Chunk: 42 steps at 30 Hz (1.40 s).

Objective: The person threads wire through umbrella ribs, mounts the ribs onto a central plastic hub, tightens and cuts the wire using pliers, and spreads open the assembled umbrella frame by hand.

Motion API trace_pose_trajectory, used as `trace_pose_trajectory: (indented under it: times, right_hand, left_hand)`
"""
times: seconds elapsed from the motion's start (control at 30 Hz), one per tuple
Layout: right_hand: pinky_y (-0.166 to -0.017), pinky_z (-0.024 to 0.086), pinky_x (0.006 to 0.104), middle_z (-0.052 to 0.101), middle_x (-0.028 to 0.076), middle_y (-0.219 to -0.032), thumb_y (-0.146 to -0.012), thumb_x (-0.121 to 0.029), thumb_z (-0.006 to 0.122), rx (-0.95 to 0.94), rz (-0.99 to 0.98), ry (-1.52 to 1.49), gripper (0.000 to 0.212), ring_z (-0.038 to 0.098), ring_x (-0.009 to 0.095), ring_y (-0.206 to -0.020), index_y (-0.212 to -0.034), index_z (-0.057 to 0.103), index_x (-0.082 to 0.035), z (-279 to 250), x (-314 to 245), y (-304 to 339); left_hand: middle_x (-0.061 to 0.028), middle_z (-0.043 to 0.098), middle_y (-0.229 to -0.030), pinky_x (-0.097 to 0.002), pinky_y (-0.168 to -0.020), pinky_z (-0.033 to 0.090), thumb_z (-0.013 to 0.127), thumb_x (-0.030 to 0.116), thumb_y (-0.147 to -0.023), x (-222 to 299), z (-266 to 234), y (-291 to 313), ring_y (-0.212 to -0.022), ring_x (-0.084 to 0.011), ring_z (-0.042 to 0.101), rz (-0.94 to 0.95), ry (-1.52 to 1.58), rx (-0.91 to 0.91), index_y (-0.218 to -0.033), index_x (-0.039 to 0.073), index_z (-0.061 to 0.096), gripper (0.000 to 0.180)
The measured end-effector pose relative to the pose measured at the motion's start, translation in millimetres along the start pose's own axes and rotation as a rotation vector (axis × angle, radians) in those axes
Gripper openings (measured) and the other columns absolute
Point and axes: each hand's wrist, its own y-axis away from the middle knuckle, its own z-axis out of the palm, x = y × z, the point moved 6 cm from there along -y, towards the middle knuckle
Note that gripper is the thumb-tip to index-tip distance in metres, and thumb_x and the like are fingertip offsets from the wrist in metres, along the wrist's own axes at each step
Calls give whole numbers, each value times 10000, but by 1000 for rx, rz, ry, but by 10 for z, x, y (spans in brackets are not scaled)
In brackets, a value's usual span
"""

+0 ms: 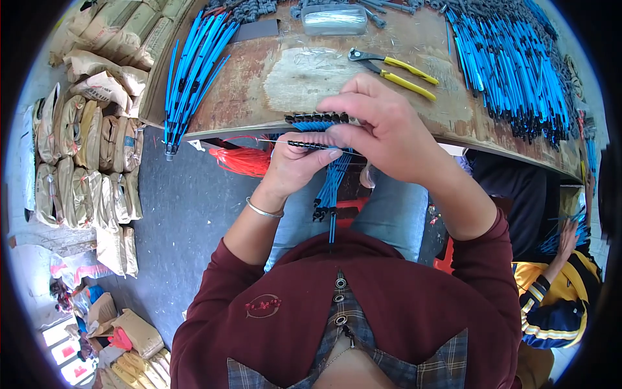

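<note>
In front of me, at the table's near edge, my left hand is closed on a bunch of thin blue rods with black fittings. The fittings form a dark row along the top, and the rods hang down over my lap. My right hand is closed over the right end of the same row, thumb and fingers pressed against it. A thin straight wire or needle seems to run along the row, with a red thread at its left end; the fingers partly hide it.
Yellow-handled pliers lie on the wooden table, beyond my right hand. Blue rods are piled at right and left. A clear tray holds thin pins. Red strands hang below the edge. A person works at right.
</note>
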Motion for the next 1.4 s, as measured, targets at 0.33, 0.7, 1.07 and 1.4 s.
trace_pose_trajectory:
  times: [0.33, 0.7, 1.07, 1.4]
  right_hand:
    - [-605, 424, 280, 507, 69, -784, -683, 7, 652, 131, -45, 86, 226, 524, 188, -707, -906, 627, -20, -24, 17, 3]
    - [-617, 424, 282, 504, 77, -808, -667, 2, 662, 4, -60, 24, 221, 523, 198, -734, -883, 621, -17, -60, -18, -22]
    - [-643, 433, 276, 514, 69, -823, -656, 24, 665, 20, -163, 173, 217, 525, 191, -748, -866, 624, -11, -25, -130, -126]
    - [-663, 436, 257, 531, 61, -871, -668, 16, 668, -4, -10, -10, 193, 535, 169, -801, -855, 625, -7, -82, -10, -31]
  left_hand:
    - [-62, 659, -861, -240, -738, 482, 642, -30, -757, 84, 54, -43, -791, -96, 588, 23, 74, 25, -926, -35, 651, 169]
    - [-59, 656, -847, -232, -718, 485, 642, -23, -767, 75, 128, -35, -780, -93, 586, 26, 92, -4, -907, -24, 654, 140]
    - [-59, 653, -865, -244, -719, 489, 619, -20, -786, -19, 168, -30, -789, -106, 593, -92, 288, -72, -926, -15, 651, 144]
    - [-42, 643, -878, -257, -761, 476, 612, -33, -781, 54, 223, -36, -831, -108, 580, -48, 223, -61, -922, -21, 644, 145]
